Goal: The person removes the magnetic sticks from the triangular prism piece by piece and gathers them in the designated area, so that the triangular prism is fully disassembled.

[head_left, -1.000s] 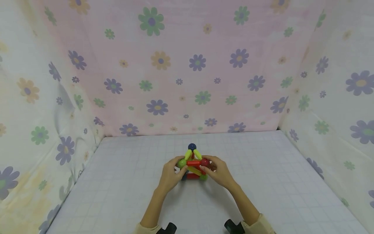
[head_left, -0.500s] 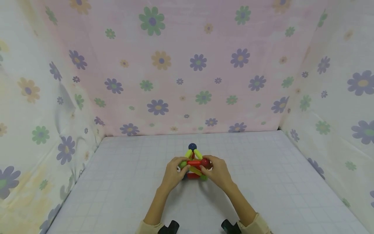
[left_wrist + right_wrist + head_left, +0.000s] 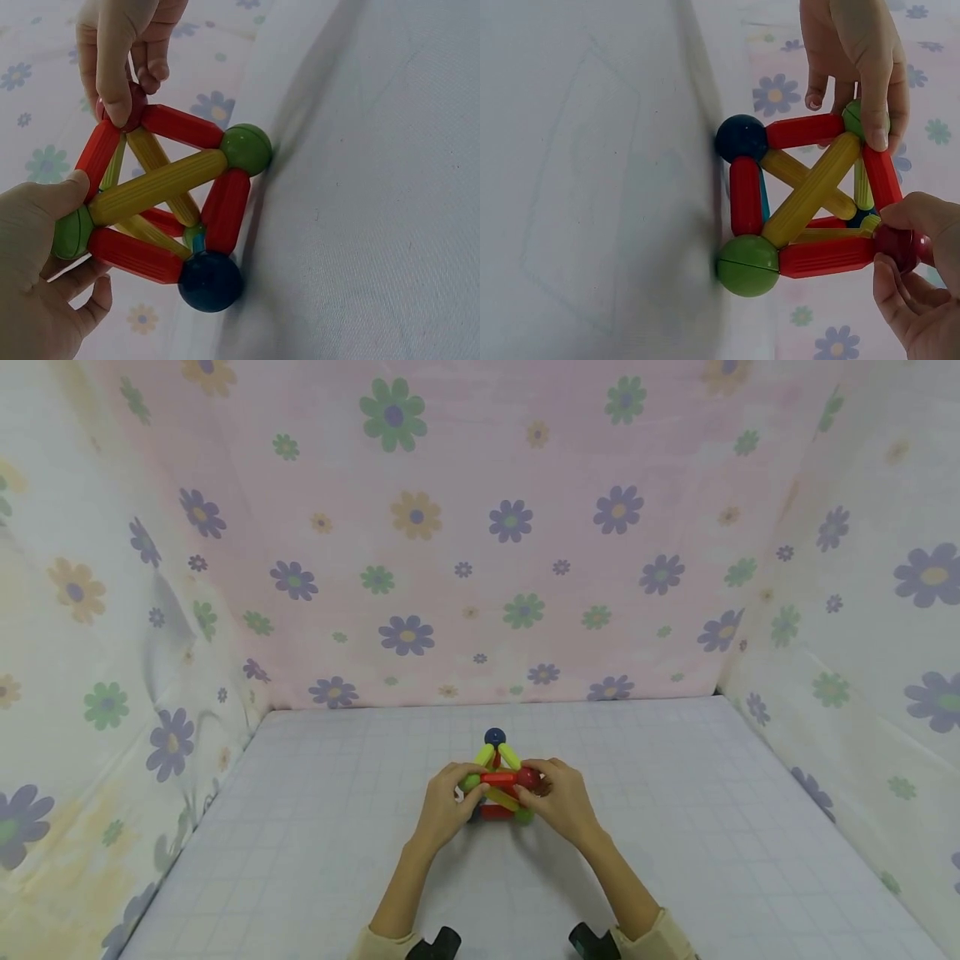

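Observation:
A frame of magnetic building rods and balls [image 3: 498, 778] stands on the table between both hands. My left hand [image 3: 442, 802] pinches the upper left green ball [image 3: 69, 234] between thumb and fingers. At the upper right, my right hand [image 3: 566, 806] grips the red ball [image 3: 896, 247] the same way. A red rod [image 3: 882, 178] links these two balls. Yellow rods [image 3: 159, 186] cross the front diagonally. Lower down sit a dark blue ball [image 3: 211, 281] and a green ball [image 3: 748, 265], close over the cloth. Two lime rods rise to a blue ball [image 3: 494, 737] at the peak.
A white, faintly gridded cloth [image 3: 300, 835] covers the table. Flower-patterned fabric walls [image 3: 465, 602] close off the back and both sides. Black camera mounts [image 3: 435, 943] sit at the wrists, near the cream sleeves [image 3: 660, 935].
The left hand has shifted slightly right, its fingers now covering more of the green ball. The right hand has barely moved, and the frame stands nearly where it was.

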{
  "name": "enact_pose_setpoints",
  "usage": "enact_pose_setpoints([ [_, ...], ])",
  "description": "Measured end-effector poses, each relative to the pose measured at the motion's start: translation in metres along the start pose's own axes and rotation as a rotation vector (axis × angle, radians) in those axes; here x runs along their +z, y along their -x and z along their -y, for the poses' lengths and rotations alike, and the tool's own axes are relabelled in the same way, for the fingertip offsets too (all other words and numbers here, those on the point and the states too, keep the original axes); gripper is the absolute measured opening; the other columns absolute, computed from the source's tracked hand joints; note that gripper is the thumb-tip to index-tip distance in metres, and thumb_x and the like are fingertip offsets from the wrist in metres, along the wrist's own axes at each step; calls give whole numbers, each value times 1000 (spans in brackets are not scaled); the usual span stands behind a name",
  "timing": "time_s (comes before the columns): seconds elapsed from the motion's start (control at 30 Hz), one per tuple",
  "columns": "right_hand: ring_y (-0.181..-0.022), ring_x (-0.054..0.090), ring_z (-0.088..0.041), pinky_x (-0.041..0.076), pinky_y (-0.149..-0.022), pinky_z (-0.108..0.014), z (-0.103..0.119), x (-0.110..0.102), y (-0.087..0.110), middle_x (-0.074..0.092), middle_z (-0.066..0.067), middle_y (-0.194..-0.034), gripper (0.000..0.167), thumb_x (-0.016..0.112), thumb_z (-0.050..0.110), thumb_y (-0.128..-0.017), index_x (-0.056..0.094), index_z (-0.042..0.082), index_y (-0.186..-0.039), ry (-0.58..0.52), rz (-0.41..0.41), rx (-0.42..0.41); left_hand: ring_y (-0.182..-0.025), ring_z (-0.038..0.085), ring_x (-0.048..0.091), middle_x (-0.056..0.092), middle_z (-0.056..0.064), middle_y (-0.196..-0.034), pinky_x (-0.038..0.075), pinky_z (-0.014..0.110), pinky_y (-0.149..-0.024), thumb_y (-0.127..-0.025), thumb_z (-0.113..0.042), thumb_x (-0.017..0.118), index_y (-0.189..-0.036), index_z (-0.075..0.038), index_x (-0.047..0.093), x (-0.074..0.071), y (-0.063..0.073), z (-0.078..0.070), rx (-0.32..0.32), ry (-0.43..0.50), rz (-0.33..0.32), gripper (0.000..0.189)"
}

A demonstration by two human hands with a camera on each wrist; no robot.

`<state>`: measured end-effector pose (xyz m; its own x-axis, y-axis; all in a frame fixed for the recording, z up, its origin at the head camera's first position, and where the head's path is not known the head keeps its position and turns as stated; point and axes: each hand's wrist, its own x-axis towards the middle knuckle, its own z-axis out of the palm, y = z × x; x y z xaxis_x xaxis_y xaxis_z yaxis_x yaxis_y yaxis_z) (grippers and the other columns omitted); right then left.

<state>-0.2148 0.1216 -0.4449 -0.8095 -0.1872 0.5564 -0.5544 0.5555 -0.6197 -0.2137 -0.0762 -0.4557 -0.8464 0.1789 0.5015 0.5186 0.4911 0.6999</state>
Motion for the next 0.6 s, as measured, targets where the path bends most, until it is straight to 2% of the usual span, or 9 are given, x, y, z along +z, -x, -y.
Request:
enact_pose_setpoints([
  [0.2,-60,60,-14,52,-56,-21,-8,1,1,67,-13,-85,31,77,0,-71,67,-4,-99,-75,2,-16,-78,14,54,66,7,-98,51,35,-63,-84,-15,70,-103,-7,68,0,0,1,3,-5,-3,20],
  [0.6,-62,56,-10,50,-57,-21,-10,0,-3,67,-9,-83,26,72,1,-75,65,-1,-101,-129,69,76,-76,13,53,67,6,-98,50,32,-62,-84,-15,71,-103,-7,67,1,1,2,3,-10,-19,21],
])
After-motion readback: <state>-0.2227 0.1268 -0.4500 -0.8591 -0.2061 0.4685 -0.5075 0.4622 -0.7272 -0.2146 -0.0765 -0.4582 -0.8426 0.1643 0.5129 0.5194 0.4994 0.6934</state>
